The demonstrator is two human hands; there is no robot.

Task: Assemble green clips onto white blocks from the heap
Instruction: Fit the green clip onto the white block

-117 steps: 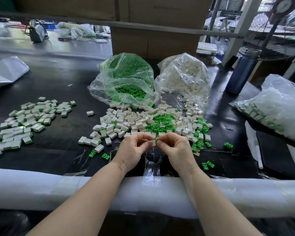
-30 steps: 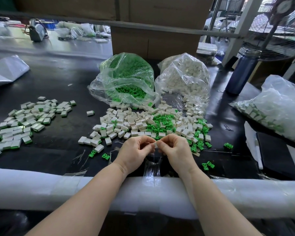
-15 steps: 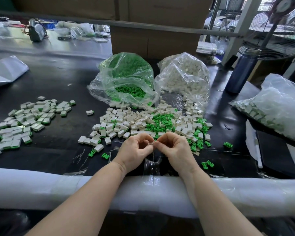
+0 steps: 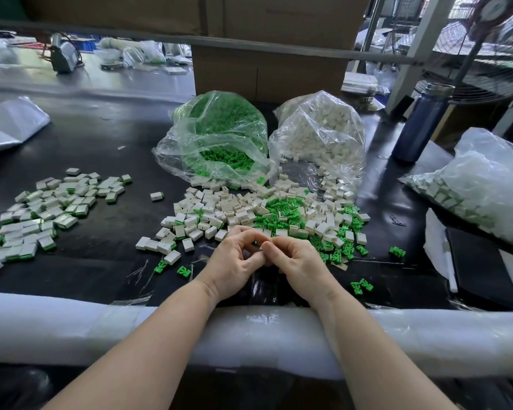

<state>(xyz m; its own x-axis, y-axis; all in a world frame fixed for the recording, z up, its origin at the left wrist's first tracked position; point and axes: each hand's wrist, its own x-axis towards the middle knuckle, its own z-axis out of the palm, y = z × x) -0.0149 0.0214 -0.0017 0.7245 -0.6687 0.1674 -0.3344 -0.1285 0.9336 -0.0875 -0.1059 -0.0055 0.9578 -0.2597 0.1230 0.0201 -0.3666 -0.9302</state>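
Hands [image 4: 264,255] pinching hidden piece, orientation indiscernible

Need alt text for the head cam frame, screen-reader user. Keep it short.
Two bare hands, left hand and right hand, meet fingertip to fingertip over a black table, pinching a small part mostly hidden between them. Just beyond lies a heap of white blocks and green clips, spilling from two clear bags; finished pieces lie at left.

Heap [image 4: 264,214] before two bags [image 4: 216,137]
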